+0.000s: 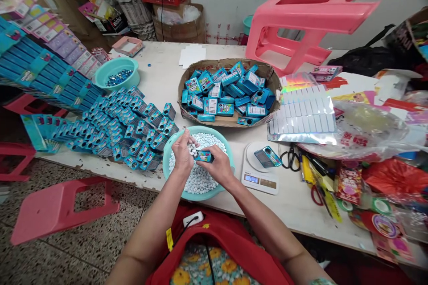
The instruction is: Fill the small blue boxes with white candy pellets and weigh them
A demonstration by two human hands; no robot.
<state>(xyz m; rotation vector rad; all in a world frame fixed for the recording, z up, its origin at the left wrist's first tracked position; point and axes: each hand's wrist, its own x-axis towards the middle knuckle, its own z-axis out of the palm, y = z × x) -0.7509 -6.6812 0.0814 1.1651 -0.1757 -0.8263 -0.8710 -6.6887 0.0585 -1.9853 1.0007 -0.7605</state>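
Your left hand (pixel 183 153) was cupped, its fingers closed around some white pellets (pixel 193 148) just beside the opening end of a small blue box (pixel 203 156). Your right hand (pixel 218 165) was clamped on that box, thumb and fingers gripping it from the four o'clock side. Both hands were over the large teal bowl (pixel 228 148), where many more pellets (pixel 200 181) lay loose beneath them.

From that bowl, the white scale (pixel 260 182) sat at three o'clock, its display lit, with another blue box (pixel 268 156) lying tilted on it (a corner poked out past the plate). Black-handled scissors (pixel 291 160) lay just beyond it, also at three. At one o'clock you had a cardboard tray (pixel 182 109) heaped with blue boxes (pixel 224 109). Rows of blue boxes with round holes (pixel 143 140) stood close together at ten o'clock, and the smaller teal bowl (pixel 133 68), holding shiny blue pieces (pixel 118 77), was farther out towards half past ten on the table (pixel 157 67).
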